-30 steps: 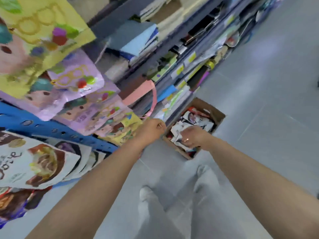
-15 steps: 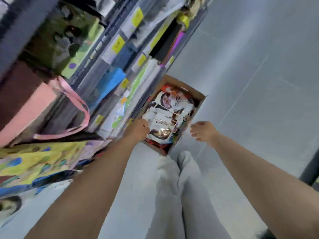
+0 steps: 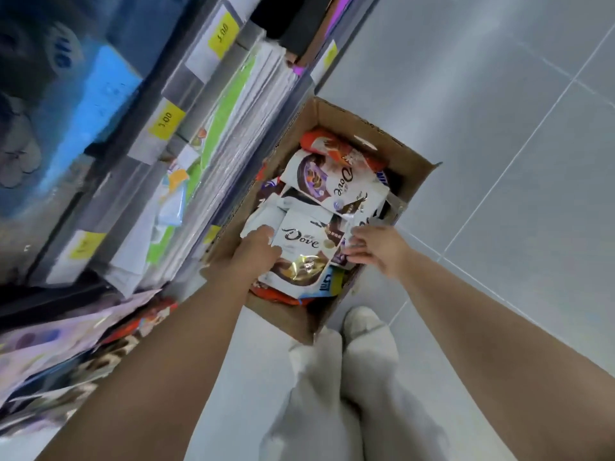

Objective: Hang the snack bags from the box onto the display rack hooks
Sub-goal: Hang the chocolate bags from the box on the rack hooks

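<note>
A cardboard box (image 3: 411, 165) stands on the floor against the shelving, full of snack bags. On top lies a white Dove bag (image 3: 304, 241) with a gold and brown picture. A second white Dove bag (image 3: 336, 184) sits behind it, and an orange bag (image 3: 332, 147) lies at the far end. My left hand (image 3: 257, 249) is down in the box, closed on the left edge of the near Dove bag. My right hand (image 3: 377, 248) reaches in from the right with fingers spread, its fingertips touching the bags at that bag's right edge.
Shelves (image 3: 186, 128) with yellow price tags and stacked paper goods run along the left, tight against the box. Hung snack bags (image 3: 66, 341) show blurred at the lower left. My legs in light trousers (image 3: 336, 394) stand just in front of the box. Grey tiled floor (image 3: 499, 128) lies to the right.
The view has dropped and come closer to the box. Both hands have gone from the box's rim down onto the bags, the left one taking hold of the near Dove bag's edge.
</note>
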A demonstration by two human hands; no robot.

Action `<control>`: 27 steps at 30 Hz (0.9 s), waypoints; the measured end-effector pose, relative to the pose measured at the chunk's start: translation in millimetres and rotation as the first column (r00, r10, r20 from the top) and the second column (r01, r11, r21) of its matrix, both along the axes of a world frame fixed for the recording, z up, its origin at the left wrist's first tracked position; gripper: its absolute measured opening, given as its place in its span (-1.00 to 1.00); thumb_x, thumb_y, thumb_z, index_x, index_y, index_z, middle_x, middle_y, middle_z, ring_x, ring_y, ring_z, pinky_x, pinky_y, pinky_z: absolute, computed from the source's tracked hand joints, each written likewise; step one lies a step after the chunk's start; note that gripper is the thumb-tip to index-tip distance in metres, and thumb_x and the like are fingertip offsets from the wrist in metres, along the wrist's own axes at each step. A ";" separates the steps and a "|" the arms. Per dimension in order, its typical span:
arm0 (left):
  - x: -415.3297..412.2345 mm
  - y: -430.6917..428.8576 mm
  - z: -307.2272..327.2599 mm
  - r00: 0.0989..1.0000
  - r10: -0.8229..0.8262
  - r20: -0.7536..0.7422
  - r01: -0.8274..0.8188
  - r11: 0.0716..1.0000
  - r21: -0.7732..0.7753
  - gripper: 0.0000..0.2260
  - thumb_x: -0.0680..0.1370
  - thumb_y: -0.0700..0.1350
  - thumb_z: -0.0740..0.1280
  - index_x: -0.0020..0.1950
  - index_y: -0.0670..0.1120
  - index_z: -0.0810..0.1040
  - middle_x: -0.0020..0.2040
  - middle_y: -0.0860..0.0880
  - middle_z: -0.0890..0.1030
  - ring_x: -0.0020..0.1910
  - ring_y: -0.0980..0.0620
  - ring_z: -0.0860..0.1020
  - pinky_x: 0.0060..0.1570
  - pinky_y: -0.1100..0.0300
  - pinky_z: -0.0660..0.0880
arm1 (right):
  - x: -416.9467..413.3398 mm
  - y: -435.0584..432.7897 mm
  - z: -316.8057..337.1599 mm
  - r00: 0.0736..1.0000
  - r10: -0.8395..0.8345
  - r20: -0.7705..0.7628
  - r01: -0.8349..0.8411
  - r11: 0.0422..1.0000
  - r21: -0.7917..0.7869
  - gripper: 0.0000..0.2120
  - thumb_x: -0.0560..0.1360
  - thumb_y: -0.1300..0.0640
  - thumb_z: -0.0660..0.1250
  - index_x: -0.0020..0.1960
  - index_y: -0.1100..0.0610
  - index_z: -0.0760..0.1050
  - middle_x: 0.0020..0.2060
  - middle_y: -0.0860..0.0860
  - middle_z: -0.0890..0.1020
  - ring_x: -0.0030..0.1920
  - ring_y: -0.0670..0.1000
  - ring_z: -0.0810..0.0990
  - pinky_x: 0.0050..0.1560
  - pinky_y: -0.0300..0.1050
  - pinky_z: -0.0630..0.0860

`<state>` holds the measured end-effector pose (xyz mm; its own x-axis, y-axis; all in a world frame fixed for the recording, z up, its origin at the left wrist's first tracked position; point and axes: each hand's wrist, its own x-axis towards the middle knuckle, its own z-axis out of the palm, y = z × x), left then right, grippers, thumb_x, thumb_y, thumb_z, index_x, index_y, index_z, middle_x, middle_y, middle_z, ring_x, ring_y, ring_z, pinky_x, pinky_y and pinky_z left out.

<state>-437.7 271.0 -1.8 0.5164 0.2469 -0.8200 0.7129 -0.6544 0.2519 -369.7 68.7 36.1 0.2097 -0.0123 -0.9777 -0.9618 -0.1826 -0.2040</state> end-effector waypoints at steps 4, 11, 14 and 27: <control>16.8 -6.5 -61.1 0.997 0.052 0.053 -0.050 0.998 -0.028 -0.50 0.54 -0.17 0.30 0.46 -0.14 0.24 0.41 -0.17 0.34 0.36 -0.16 0.35 0.33 0.04 0.32 | 21.1 16.8 -56.5 0.982 -0.188 0.023 0.186 0.979 0.085 -0.79 0.60 0.26 0.15 0.22 0.26 0.39 -0.24 0.14 0.54 -0.17 0.07 0.60 0.05 -0.01 0.57; 35.5 -8.5 -135.0 0.976 0.177 0.125 -0.158 0.976 -0.147 -0.37 0.52 -0.17 0.36 0.50 -0.09 0.12 0.46 -0.14 0.30 0.40 -0.10 0.32 0.28 0.15 0.29 | 42.7 24.5 -132.9 0.928 -0.371 0.019 0.371 0.928 0.015 -0.89 0.57 0.29 0.16 0.09 0.27 0.35 -0.12 0.20 0.52 -0.14 0.10 0.56 0.00 -0.03 0.56; 38.2 -12.7 -143.7 0.973 0.177 0.148 -0.148 0.971 -0.188 -0.36 0.50 -0.16 0.38 0.49 -0.07 0.13 0.44 -0.13 0.30 0.38 -0.09 0.34 0.20 0.21 0.31 | 44.9 23.8 -151.6 0.876 -0.482 -0.003 0.482 0.876 0.027 -0.86 0.57 0.25 0.18 0.12 0.22 0.31 -0.18 0.22 0.53 -0.28 0.04 0.55 0.03 -0.06 0.58; 30.1 -27.5 -107.4 0.593 -0.789 0.163 0.750 0.614 0.245 -0.78 0.53 -0.18 0.27 0.15 -0.02 0.57 0.16 -0.04 0.51 0.02 -0.11 0.55 0.03 0.08 0.42 | 60.5 20.2 -123.8 0.951 -0.179 0.253 0.233 0.951 -0.202 -0.82 0.54 0.17 0.27 -0.21 0.19 0.39 -0.37 0.16 0.57 -0.66 -0.09 0.51 -0.44 -0.19 0.59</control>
<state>-407.6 243.5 -109.2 0.7318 -0.2368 -0.6390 -0.1422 -0.9701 0.1966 -309.2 88.9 -87.7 0.3965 -0.2944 -0.8696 -0.9152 -0.0523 -0.3996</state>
